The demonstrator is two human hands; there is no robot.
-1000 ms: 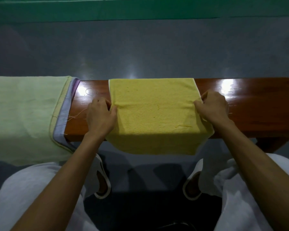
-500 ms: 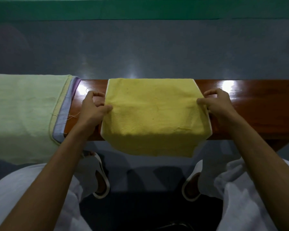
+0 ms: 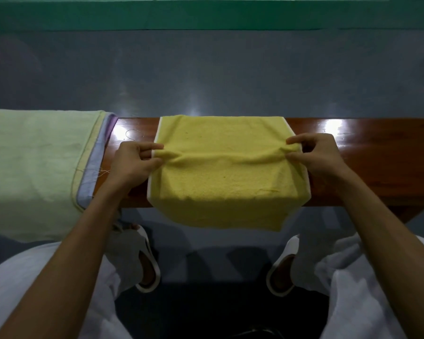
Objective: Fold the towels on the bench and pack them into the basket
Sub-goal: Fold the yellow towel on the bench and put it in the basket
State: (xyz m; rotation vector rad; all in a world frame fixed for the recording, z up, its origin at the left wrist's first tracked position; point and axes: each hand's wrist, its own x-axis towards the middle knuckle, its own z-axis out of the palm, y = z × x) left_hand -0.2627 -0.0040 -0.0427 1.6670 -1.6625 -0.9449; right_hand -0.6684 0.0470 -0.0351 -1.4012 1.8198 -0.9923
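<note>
While both hands work at its side edges, the folded yellow terry towel (image 3: 220, 182) lies across the middle of the glossy reddish-brown wooden bench (image 3: 377, 165), its near part hanging over the bench's near edge. A thin white border shows along its left side. The left hand (image 3: 132, 162) pinches the towel's left edge between thumb and forefinger, and the right hand (image 3: 321, 155) pinches the right edge the same way, its other fingers curled above. A raised ridge of cloth runs across the towel from one pinch to the other.

No writing or label can be read on any cloth.

Counted: one bench, two hands, two white open-backed slippers, the left one (image 3: 148, 263) and the right one (image 3: 280, 272), and one yellow towel. At the left, a pale green cloth (image 3: 34, 165) lies draped over the bench, cut off by the picture's left edge. Under it only narrow strips show: a yellowish edge and a lavender-blue edge (image 3: 93, 172). How many cloths lie in that pile I cannot tell.

A loose thread (image 3: 130, 134) curls on the bare wood between the pile and the yellow towel. White trousers (image 3: 22, 289) fill the near corners, dim and blurred. Beyond the bench lie grey floor (image 3: 206, 69) and a green strip (image 3: 206, 15) with faint white lines. The bench runs out of the picture at the right.
</note>
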